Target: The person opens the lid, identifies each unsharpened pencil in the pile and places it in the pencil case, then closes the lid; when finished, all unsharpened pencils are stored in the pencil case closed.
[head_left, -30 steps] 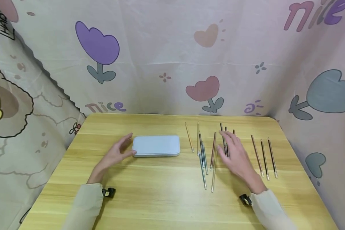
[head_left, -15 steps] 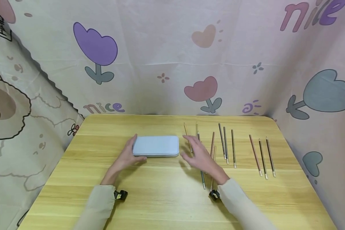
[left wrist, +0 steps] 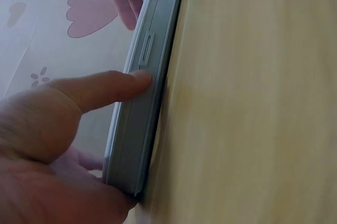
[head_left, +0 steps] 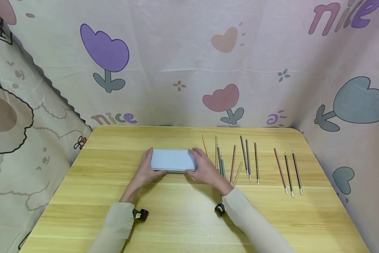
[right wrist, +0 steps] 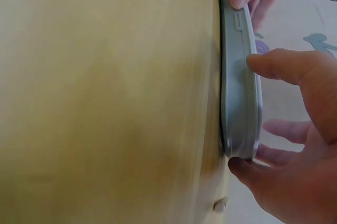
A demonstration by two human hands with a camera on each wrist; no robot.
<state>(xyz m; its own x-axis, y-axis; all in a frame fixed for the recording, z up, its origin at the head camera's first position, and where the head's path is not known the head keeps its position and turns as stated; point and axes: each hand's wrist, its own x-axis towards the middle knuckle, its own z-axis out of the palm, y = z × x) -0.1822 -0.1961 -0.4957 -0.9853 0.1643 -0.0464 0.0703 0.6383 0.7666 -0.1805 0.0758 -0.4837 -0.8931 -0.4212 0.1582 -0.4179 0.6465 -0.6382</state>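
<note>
A pale blue, flat pencil case [head_left: 173,160] lies on the table with its lid down. My left hand [head_left: 146,169] grips its left end, thumb along the front side and fingers round the end. At the opposite end, my right hand [head_left: 206,170] holds it the same way. In the left wrist view, the left thumb [left wrist: 116,84] presses the grey front side beside a small latch [left wrist: 147,48]. The right wrist view has the right thumb [right wrist: 274,65] on the upper front edge. Fingers behind the case are partly hidden.
Several pencils [head_left: 233,163] lie just right of the case, some partly covered by my right hand. Further right lie a dark group [head_left: 248,160] and another group of pencils [head_left: 288,174]. A printed curtain [head_left: 164,98] hangs behind the wooden table [head_left: 176,225].
My right hand has moved left from above the pencils to the case's right end. The left hand has closed round the left end, and its thumb now lies along the front.
</note>
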